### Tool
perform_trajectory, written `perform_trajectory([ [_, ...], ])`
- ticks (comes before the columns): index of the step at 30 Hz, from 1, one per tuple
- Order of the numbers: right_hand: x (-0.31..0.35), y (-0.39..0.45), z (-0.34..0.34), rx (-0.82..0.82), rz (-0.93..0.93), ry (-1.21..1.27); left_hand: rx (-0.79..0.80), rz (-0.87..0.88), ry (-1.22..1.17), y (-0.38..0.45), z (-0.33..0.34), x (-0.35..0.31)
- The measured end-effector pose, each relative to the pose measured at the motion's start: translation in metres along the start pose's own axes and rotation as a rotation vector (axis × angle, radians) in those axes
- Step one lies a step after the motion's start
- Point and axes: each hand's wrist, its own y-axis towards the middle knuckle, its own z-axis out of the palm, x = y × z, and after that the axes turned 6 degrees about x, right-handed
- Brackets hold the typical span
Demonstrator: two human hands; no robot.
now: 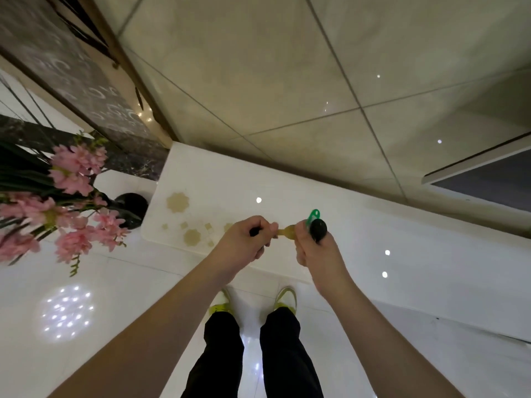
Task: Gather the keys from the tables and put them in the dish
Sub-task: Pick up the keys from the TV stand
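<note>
My left hand (244, 244) is closed around something dark, of which only a small black end (254, 231) shows. A brass-coloured key (287, 232) spans the gap between both hands, its tip pinched at my left fingers. My right hand (313, 248) grips that key together with a green tag (314, 216) and a black round fob (319, 229). Both hands hover over a white table (373, 225) with tan flower patterns (178, 202). No dish is in view.
Pink flowers (71, 179) in a dark vase (130, 208) stand at the left on a white surface. Glossy beige floor tiles lie beyond the table. A dark-topped table edge (482, 173) is at the right. My legs and yellow-white shoes (284, 297) are below.
</note>
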Motion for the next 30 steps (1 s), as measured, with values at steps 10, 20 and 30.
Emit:
perform_trajectory([
  [10, 0.057, -0.037, 0.056, -0.059, 0.059, 0.468, -0.174, 0.096, 0.169, -0.067, 0.003, -0.032],
  [20, 0.118, -0.068, 0.048, 0.084, -0.007, 0.543, -0.190, 0.069, -0.129, -0.138, -0.047, -0.068],
  [30, 0.145, -0.092, 0.024, 0.333, 0.094, 0.486, -0.291, 0.071, -0.441, -0.163, -0.032, -0.087],
])
